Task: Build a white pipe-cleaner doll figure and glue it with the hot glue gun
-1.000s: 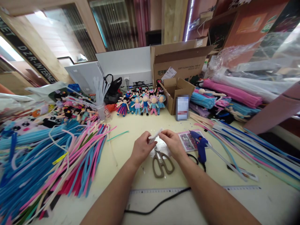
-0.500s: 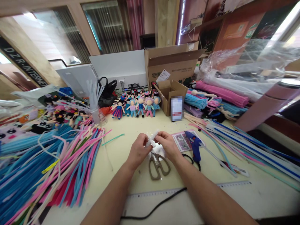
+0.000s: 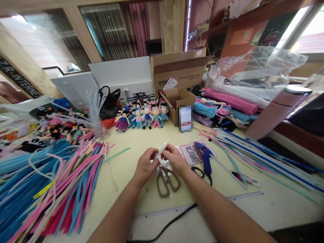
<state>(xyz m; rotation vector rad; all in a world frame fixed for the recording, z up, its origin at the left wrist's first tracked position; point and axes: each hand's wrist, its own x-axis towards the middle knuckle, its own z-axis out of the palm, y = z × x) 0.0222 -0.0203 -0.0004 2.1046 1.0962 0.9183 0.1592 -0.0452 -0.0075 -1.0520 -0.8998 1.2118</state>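
"Above the scissors (image 3: 165,175), what is happening?"

"The left hand (image 3: 145,164) and right hand (image 3: 176,160) are both pinching a white strip (image 3: 162,148) between them, while a blue glue gun (image 3: 207,162) is lying to the right."

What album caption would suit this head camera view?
Left hand and right hand pinch a white strip near scissors and a blue glue gun.

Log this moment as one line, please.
left hand: holding white strip; right hand: same strip; scissors: on table; hot-glue gun: on table
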